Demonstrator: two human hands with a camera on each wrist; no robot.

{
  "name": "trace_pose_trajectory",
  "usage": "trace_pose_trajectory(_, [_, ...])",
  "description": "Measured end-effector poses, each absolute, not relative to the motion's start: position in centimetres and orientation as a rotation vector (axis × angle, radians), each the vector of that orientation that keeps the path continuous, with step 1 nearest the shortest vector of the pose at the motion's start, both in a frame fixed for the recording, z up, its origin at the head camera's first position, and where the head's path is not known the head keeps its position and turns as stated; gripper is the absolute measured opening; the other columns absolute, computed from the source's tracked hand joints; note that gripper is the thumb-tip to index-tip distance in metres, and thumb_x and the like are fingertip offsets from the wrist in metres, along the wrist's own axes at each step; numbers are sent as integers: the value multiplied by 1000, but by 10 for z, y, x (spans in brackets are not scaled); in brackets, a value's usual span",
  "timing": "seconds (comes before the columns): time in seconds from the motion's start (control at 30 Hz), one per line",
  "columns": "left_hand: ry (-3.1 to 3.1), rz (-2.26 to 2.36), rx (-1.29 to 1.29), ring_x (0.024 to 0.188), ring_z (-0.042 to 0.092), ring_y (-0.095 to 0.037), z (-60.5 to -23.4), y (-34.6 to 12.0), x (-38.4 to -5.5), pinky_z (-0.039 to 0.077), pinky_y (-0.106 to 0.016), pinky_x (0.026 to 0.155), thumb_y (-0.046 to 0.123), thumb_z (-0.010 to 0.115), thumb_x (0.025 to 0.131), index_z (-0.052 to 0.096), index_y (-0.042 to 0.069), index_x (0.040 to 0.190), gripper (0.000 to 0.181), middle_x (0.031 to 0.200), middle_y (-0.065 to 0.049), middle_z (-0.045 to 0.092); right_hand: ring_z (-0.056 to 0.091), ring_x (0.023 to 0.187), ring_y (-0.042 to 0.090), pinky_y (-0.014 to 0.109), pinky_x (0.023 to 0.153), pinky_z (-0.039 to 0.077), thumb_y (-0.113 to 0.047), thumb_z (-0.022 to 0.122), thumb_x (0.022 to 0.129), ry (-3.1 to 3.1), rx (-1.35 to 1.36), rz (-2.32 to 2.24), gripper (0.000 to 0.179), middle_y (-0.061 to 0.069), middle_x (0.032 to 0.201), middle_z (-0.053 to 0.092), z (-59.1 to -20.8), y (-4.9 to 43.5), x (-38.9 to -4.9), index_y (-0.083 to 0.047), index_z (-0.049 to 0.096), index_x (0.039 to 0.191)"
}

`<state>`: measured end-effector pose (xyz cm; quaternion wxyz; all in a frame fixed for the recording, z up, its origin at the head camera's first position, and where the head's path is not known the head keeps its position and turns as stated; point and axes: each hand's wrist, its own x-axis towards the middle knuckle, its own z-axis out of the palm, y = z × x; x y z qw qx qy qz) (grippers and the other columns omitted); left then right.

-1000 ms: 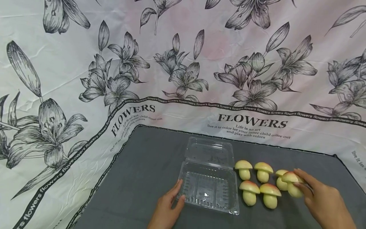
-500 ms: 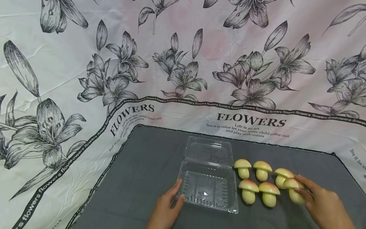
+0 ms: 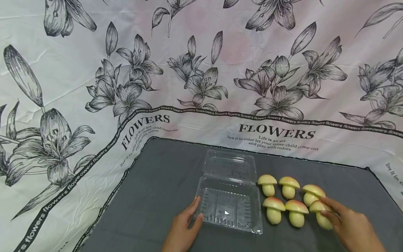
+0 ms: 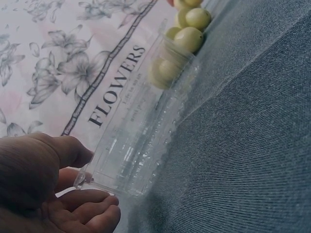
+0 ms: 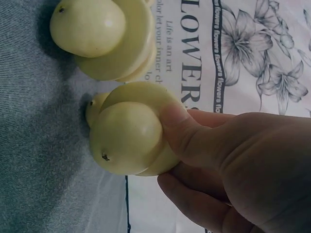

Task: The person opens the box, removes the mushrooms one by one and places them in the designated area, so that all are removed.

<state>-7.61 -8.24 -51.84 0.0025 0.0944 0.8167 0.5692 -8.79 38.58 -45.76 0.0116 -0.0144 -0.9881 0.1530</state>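
My right hand (image 3: 355, 224) pinches a yellow-green mushroom-shaped piece (image 3: 324, 221) by its cap, thumb on one side and fingers on the other. The right wrist view shows its rounded stem (image 5: 127, 138) with a small dark spot at the end, close over the cloth. Several matching pieces with red-tinged caps, such as the mushroom-shaped piece (image 3: 297, 213) beside it, stand in two rows. My left hand (image 3: 184, 225) holds the left edge of a clear plastic clamshell container (image 3: 230, 227), whose lid (image 3: 230, 166) lies folded back. Thumb and fingers meet at the container's rim (image 4: 85, 179) in the left wrist view.
A dark grey cloth (image 3: 151, 189) covers the table. White flower-printed fabric (image 3: 201, 133) rises behind and along the left side. The front-left mushroom-shaped piece (image 3: 274, 215) stands just right of the container.
My right hand has brought its mushroom-shaped piece down and nearer, from overlapping the back-right one to in front of it, in line with the front row. My left hand stays at the container.
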Motion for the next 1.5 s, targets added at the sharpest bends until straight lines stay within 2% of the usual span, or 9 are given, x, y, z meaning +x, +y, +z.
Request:
trace_pose_trajectory(0.23, [2584,1772,288,151,41,-36,-517,-82,-75,39,-53,118,27,66,107,49,5,158,59,163,-17,43,47,53,18,36,53,39,-26,69,105,-3113,-41,495,53,-2,58,53,-460,386,-91,10,56,142])
trace_pose_trajectory(0.3, [2587,1771,290,150,42,-36,-517,-82,-75,39,-53,118,27,66,107,49,5,158,58,163,-17,44,51,56,18,38,54,42,-26,71,104,-3123,-41,491,53,-1,60,56,-460,386,-92,10,58,140])
trace_pose_trajectory(0.5, [2591,1770,291,150,42,-35,-516,-82,-74,40,-52,118,25,66,107,49,3,158,58,163,-17,44,66,62,28,49,54,51,-25,76,99,-3141,-75,508,52,13,74,71,-462,384,-93,10,60,135])
trace_pose_trajectory(0.7, [2578,1781,284,151,41,-36,-516,-82,-73,39,-52,118,25,66,107,48,1,158,59,163,-18,43,59,51,21,43,51,47,-19,76,98,-3146,-85,517,51,8,70,70,-465,379,-93,12,59,135])
trace_pose_trajectory(0.9, [2563,1790,284,151,40,-37,-517,-83,-73,40,-53,118,26,66,107,48,1,158,59,163,-18,42,53,46,20,41,47,43,-17,79,96,-3088,-67,478,49,19,77,72,-469,377,-92,11,61,132])
trace_pose_trajectory(1.07, [2554,1805,280,151,40,-37,-517,-83,-74,39,-52,118,26,66,107,48,1,158,59,163,-19,42,43,41,19,35,45,34,-16,81,94,-3058,-35,453,49,8,61,63,-476,378,-90,8,62,133])
trace_pose_trajectory(1.27, [2497,1830,282,151,39,-40,-519,-82,-76,40,-53,117,28,64,108,46,4,160,60,165,-19,40,50,47,21,40,46,39,-18,82,94,-3113,-33,462,51,12,68,67,-481,385,-88,2,60,136])
trace_pose_trajectory(1.4, [2472,1865,292,151,39,-41,-523,-81,-75,41,-52,117,28,64,108,46,4,160,60,164,-18,41,46,45,21,38,45,35,-21,82,93,-3110,-59,462,53,3,58,55,-487,386,-83,0,59,136])
trace_pose_trajectory(1.5, [2464,1891,311,151,39,-40,-526,-80,-74,40,-51,117,29,65,108,46,4,160,60,164,-17,42,45,43,20,38,43,35,-22,83,92,-3070,-89,430,55,3,55,53,-488,384,-78,3,58,134])
